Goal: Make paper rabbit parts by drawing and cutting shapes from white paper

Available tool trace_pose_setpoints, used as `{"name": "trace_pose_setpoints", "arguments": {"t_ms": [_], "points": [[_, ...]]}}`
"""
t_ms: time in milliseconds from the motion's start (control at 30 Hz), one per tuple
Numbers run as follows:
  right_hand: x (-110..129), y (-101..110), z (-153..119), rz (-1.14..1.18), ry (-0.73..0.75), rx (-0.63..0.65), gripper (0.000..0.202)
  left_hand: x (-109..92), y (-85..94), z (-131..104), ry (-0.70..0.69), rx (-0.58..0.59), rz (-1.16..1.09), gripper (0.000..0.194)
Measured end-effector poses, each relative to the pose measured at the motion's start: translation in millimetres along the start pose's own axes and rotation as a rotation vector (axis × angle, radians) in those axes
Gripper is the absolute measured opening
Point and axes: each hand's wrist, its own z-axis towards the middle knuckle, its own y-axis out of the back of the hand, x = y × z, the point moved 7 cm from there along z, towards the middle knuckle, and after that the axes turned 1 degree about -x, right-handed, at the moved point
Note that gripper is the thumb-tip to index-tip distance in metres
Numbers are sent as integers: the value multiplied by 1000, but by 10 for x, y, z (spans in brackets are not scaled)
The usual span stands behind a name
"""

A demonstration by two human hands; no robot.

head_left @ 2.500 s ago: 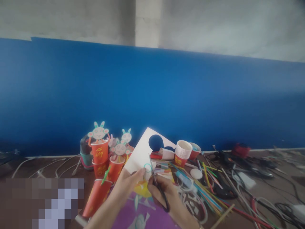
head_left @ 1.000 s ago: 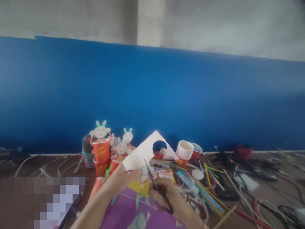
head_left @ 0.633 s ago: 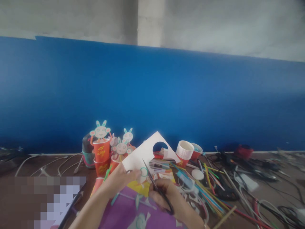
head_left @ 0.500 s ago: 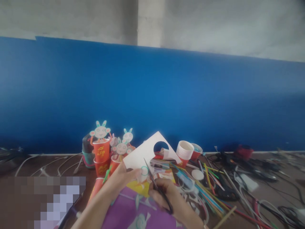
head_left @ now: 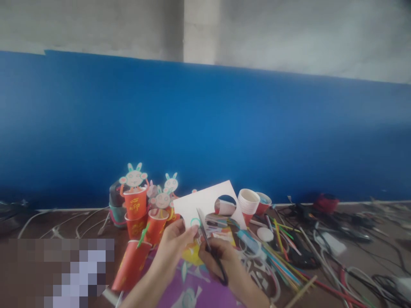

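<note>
My left hand (head_left: 177, 239) pinches the lower left part of a white sheet of paper (head_left: 194, 203), thumb on top beside a small green drawn ring. A round hole is cut in the sheet's right side, and its lower edge is cut away. Black-handled scissors (head_left: 210, 248) are in my right hand (head_left: 221, 256), their blades pointing up and away at the paper by the ring. Below both hands lies a purple sheet (head_left: 192, 284) with paper scraps on it, one bearing green marks. A yellow piece (head_left: 192, 255) shows between the hands.
Red paper cups (head_left: 136, 203) with paper rabbit figures (head_left: 134, 177) stand at the left; one cup (head_left: 131, 265) leans nearer me. Stacked cups (head_left: 248, 201) stand right of the paper. Coloured sticks (head_left: 282, 267), a tape roll (head_left: 265, 234) and tangled cables (head_left: 340, 265) spread rightward.
The white paper has turned clockwise and shifted slightly right, with my left hand moving right along with it. The scissors stay close to the green ring.
</note>
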Motion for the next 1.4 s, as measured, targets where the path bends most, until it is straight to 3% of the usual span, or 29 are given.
{"name": "trace_pose_setpoints", "arguments": {"t_ms": [233, 667, 1033, 1400], "points": [[87, -10, -7, 25, -8, -38, 45, 46, -12, -7, 26, 24, 30, 28], [152, 5, -23, 29, 58, -22, 35, 49, -15, -5, 42, 92, 28, 25], [35, 23, 7, -13, 42, 2, 34, -68, 11, -20, 15, 77, 101, 25], [124, 19, -28, -67, 3, 19, 31, -132, 70, -3, 17, 64, 212, 28]]}}
